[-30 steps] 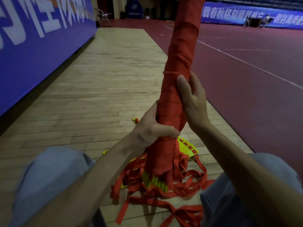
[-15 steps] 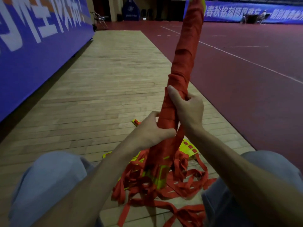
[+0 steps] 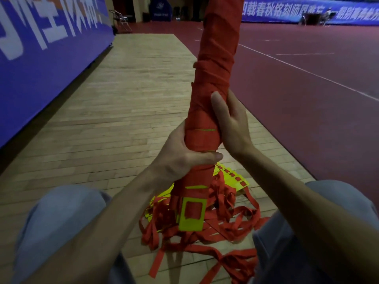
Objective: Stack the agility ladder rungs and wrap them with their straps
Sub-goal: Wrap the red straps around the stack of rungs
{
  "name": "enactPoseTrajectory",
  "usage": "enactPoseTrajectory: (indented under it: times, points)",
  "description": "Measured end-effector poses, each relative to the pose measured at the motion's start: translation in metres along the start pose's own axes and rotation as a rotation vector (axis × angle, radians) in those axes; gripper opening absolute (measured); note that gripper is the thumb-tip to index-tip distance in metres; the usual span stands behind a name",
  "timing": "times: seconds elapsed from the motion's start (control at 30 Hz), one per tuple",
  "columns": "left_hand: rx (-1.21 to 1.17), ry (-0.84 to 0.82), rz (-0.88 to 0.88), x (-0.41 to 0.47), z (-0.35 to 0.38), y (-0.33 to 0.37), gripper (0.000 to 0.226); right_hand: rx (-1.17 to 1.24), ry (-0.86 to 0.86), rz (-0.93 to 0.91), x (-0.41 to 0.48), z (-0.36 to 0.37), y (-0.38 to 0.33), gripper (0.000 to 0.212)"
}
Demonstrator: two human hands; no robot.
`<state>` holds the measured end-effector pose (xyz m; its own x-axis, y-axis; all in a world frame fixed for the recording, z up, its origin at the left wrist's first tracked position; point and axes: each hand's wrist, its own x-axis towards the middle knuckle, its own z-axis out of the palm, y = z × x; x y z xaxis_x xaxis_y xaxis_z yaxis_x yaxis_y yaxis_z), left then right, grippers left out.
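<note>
Bare forearms without sleeves, and light blue-grey trousers (image 3: 61, 218) covering both knees, no markings visible

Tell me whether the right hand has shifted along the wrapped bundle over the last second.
Cannot tell: the right hand grips the bundle just above the left hand, as before.

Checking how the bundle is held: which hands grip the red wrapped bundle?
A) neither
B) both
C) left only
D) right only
B: the left hand wraps the bundle lower down, and the right hand clasps it just above.
</note>
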<state>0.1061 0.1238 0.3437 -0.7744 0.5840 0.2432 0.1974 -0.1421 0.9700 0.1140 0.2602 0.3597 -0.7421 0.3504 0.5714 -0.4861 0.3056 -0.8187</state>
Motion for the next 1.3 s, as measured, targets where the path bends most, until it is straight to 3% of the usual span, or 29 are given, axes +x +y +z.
enactPoseTrajectory:
  times: [0.17,0.33,0.43,0.57,0.7,0.87,1.0,1.07,1.13,1.2,1.3]
  points:
    - [-0.094,-0.226,-0.091,0.000,-0.012,0.006,0.037,0.347,-0.283,0.229,0.001,0.004,-0.004,0.054]
    - [-0.158,-0.379,-0.159,0.001,-0.009,0.010,0.028,0.281,-0.199,0.221,0.006,-0.002,-0.006,0.028]
    - [-0.095,-0.288,-0.234,0.008,-0.005,0.005,0.033,0.152,-0.109,0.217,0.010,-0.006,-0.003,0.024]
    - [0.198,-0.047,-0.270,0.018,-0.004,-0.011,0.046,-0.198,0.037,0.161,0.010,-0.007,0.014,0.026]
    - [0.493,0.171,-0.222,0.013,0.013,-0.026,0.068,-0.269,0.035,0.137,0.011,-0.008,0.022,0.042]
    - [0.347,0.233,-0.117,0.009,0.014,-0.024,0.072,-0.282,-0.037,0.080,0.010,-0.005,0.012,0.057]
    - [0.320,0.282,-0.087,0.006,0.000,-0.015,0.059,-0.226,-0.317,0.106,0.012,-0.014,0.009,0.065]
    - [0.286,0.283,-0.079,0.008,-0.007,-0.010,0.056,-0.299,-0.446,0.131,0.016,-0.022,0.010,0.057]
    - [0.234,0.274,-0.081,0.008,-0.012,-0.008,0.051,-0.337,-0.579,0.128,0.018,-0.027,0.010,0.035]
    - [0.152,0.243,-0.094,0.009,-0.012,-0.008,0.048,-0.303,-0.590,0.099,0.017,-0.027,0.010,0.034]
    - [0.015,0.159,-0.126,0.010,-0.011,-0.007,0.046,-0.271,-0.460,0.120,0.016,-0.025,0.006,0.050]
